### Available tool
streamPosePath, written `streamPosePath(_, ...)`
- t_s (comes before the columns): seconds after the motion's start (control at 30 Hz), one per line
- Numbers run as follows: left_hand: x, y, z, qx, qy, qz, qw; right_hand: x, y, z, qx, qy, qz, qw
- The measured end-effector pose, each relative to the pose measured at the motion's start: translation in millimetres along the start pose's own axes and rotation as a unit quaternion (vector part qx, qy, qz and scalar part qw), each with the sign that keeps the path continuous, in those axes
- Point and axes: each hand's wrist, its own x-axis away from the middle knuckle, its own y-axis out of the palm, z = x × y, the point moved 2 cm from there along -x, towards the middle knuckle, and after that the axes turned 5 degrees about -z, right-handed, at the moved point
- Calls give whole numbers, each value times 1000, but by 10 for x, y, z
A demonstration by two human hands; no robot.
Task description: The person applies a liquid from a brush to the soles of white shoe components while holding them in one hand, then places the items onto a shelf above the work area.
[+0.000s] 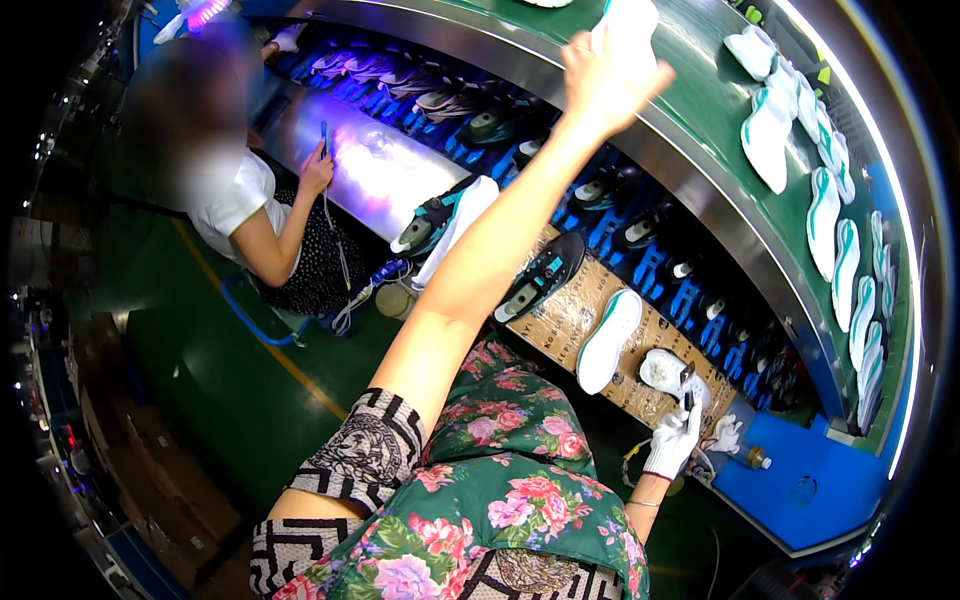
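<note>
My bare left hand (pixel 605 85) reaches far up to the green belt, its fingers and thumb around a white shoe sole (pixel 637 28). My right hand (pixel 670 442), in a white glove, is closed on a thin dark-handled tool that looks like a brush (pixel 687 384). The tool's tip lies over a whitish pot (pixel 662 368) on the cardboard-covered bench (pixel 560 335). A white sole with a teal edge (pixel 610 342) lies left of the pot. Farther left rests a black and teal shoe upper (pixel 545 277). Another upper (pixel 430 222) and a white sole (pixel 458 232) are partly behind my left forearm.
Several white and teal soles (pixel 824 220) lie along the curved green belt (pixel 700 110). Below it, shoes sit on a rack with blue holders (pixel 650 265). A co-worker (pixel 240 210) sits at left, holding a blue tool. A blue tabletop (pixel 805 490) carries a small bottle (pixel 757 458).
</note>
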Motion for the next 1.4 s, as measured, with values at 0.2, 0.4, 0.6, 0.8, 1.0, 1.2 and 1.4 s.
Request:
streamPosePath(0.2,-268,332,78,-147,37,43,987,130,64,-5,9,3,-15,1000)
streamPosePath(0.4,-363,132,71,-94,100,138,981,195,242,-64,3,-20,15,1000)
streamPosePath(0.6,1822,732,348,203,204,17,957,52,-199,-203,-7,-24,-14,1000)
streamPosePath(0.8,3962,1420,-327,-3,153,-478,865,99,-30,-175,26,-30,26,999)
streamPosePath(1.0,4464,1778,-822,-91,188,-374,904,-82,-380,-207,-7,-16,-24,1000)
streamPosePath(1.2,4223,1320,-739,72,124,-294,945,-70,-291,-153,-26,-18,-14,999)
streamPosePath(1.4,3360,187,-196,306,-18,-116,945,-42,-222,-122,-41,-20,-1,999)
